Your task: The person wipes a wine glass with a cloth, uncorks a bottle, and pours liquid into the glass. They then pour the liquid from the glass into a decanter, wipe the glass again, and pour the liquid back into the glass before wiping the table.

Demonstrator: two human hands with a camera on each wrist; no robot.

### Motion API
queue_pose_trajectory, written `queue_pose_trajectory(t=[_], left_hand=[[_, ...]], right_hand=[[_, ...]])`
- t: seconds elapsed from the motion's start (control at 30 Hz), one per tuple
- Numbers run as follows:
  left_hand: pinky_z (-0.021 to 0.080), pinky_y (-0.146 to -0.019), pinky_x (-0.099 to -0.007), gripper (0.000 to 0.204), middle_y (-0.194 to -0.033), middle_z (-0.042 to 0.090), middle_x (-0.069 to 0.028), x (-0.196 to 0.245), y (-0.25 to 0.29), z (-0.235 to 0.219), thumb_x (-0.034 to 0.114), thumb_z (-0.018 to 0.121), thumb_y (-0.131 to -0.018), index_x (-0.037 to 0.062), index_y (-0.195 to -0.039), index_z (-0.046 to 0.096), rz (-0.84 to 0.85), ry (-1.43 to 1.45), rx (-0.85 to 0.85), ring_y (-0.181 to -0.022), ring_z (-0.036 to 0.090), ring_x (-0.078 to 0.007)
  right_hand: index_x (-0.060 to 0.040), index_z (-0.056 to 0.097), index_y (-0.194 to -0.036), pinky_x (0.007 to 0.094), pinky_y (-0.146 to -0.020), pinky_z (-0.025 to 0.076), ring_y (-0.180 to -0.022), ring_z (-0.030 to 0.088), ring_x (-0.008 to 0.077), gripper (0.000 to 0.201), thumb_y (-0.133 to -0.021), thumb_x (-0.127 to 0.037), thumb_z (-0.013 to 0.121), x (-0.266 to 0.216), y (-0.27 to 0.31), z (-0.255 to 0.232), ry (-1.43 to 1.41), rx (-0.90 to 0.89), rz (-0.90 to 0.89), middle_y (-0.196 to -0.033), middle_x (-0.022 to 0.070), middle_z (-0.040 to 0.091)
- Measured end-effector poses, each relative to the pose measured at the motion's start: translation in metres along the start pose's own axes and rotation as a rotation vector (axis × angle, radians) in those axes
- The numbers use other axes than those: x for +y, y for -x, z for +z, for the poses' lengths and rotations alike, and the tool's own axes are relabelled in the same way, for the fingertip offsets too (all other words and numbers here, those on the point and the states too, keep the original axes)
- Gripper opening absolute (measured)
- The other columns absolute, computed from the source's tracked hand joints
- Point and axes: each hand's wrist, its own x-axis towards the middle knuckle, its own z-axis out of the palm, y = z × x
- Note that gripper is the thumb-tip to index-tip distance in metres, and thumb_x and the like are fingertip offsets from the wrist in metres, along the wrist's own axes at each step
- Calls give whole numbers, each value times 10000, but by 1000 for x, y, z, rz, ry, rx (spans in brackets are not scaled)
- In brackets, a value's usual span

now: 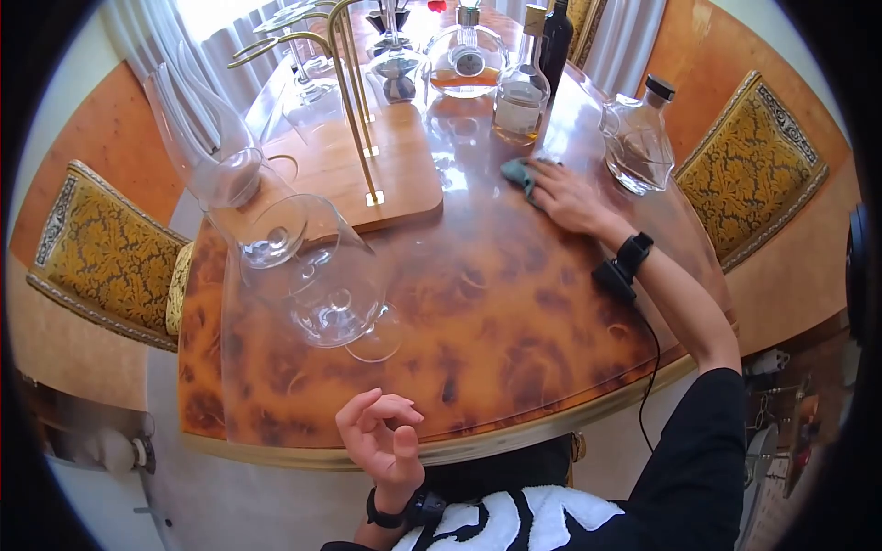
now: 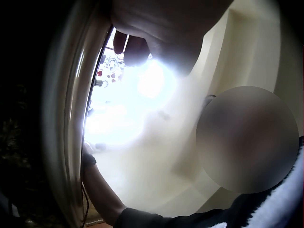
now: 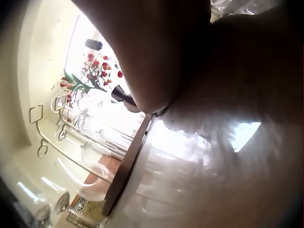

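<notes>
In the head view my right hand (image 1: 574,199) lies over a bunched green cloth (image 1: 520,174) on the glossy wooden table (image 1: 514,303), fingers stretched out and pressing it down. A bottle of amber liquid (image 1: 522,103) stands just beyond the fingertips, and a glass decanter with a black stopper (image 1: 638,138) is to their right. My left hand (image 1: 384,445) is raised at the table's near edge, its fingers loosely bent and holding nothing. The right wrist view shows the right hand (image 3: 156,52) dark and close, with the cloth hidden.
Left of the right hand is a wooden board (image 1: 404,174) with a brass-coloured stand (image 1: 349,110). Large clear glass vessels (image 1: 335,303) stand at the table's left. A round decanter (image 1: 467,69) and a dark bottle (image 1: 556,46) are at the back. Patterned chairs flank the table.
</notes>
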Motion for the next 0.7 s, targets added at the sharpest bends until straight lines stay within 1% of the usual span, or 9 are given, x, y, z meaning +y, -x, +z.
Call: queue_pose_trajectory(t=[0.1,0.2,0.27,0.37,0.4,0.47,0.5,0.57,0.7], left_hand=[[515,-777,-350,598,-756,595,-68,0,-1,-1,453,642,-971,-17,-1276,432,3,26,8,-705,586,-162],[507,-762,-353,589,-746,580,-63,-1,-2,0,451,631,-978,-12,-1278,425,29,65,24,-691,573,-158],[503,-757,-356,586,-746,574,-63,-1,-2,0,449,627,-980,-11,-1280,420,31,97,36,-688,568,-158],[498,-757,-361,584,-749,566,-65,-3,-5,0,442,622,-983,-9,-1286,411,43,132,55,-686,561,-161],[496,-761,-362,583,-753,564,-67,-2,-3,-1,438,621,-984,-10,-1290,407,38,131,46,-687,560,-163],[496,-766,-361,581,-756,566,-68,-1,-2,-3,435,623,-983,-9,-1290,408,22,131,43,-690,562,-166],[495,-771,-359,579,-760,567,-69,-2,-3,-2,432,626,-982,-7,-1290,409,22,146,40,-693,564,-169],[497,-776,-357,564,-760,571,-66,-2,-3,-1,415,629,-983,-8,-1287,415,38,174,49,-695,567,-163],[500,-782,-353,509,-760,574,-61,2,-2,-2,370,622,-995,-7,-1278,428,8,160,53,-700,570,-152]], right_hand=[[-33,559,-1377,446,-1099,432,-1319,526,328,498,-912,-210,597,-78,33,-13,-111,91,-368,-1421,160,562],[-102,562,-1402,490,-1172,344,-1393,462,325,484,-967,-310,596,-185,103,-46,-343,-96,-522,-1490,138,507],[-146,544,-1433,502,-1200,294,-1439,409,335,475,-1005,-352,555,-202,123,-42,-417,-149,-508,-1527,128,473],[-123,559,-1405,500,-1179,323,-1407,444,333,461,-983,-308,571,-183,110,-39,-432,-123,-566,-1487,129,509],[-96,588,-1350,507,-1135,371,-1357,493,325,452,-924,-246,619,-170,93,-51,-195,-37,-663,-1423,138,550],[-62,618,-1284,469,-1108,404,-1324,515,349,420,-890,-205,626,-109,63,-28,-179,35,-397,-1353,167,589],[-51,608,-1306,454,-1118,393,-1311,516,363,405,-929,-200,591,-59,47,-7,-107,143,-445,-1367,172,586],[-31,595,-1326,458,-1123,381,-1293,521,372,400,-966,-201,563,-6,29,6,-7,220,-67,-1378,172,584],[1,589,-1321,472,-1101,388,-1240,544,376,400,-982,-208,549,-15,26,16,17,205,-52,-1354,174,600]])
